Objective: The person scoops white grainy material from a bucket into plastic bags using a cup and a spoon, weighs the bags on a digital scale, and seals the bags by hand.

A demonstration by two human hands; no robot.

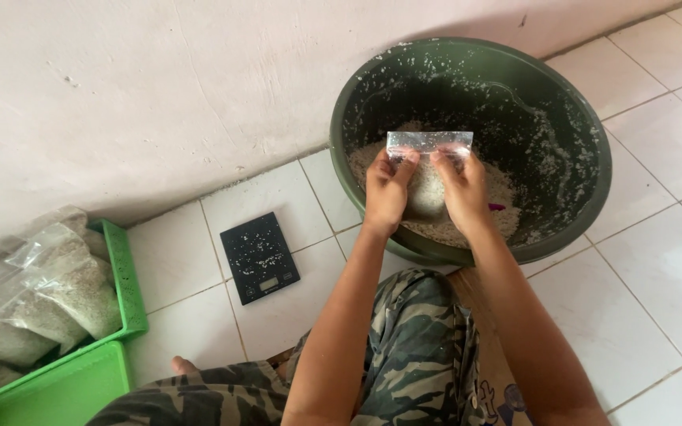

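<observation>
Arms stretched forward over my knees, both reaching above green basin (586, 158). My left hand (388, 193) and right hand (461, 189) pinch top edge of clear bag (429, 170), fingers closed on it. Bag hangs between hands, partly filled, over pale grain (507, 197). Black scale (260, 258) on floor tiles (641, 268), left.

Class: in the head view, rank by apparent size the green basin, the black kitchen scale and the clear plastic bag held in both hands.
1. green basin
2. black kitchen scale
3. clear plastic bag, partly hidden by the left hand and right hand, so its rank below the scale is unsure.
</observation>
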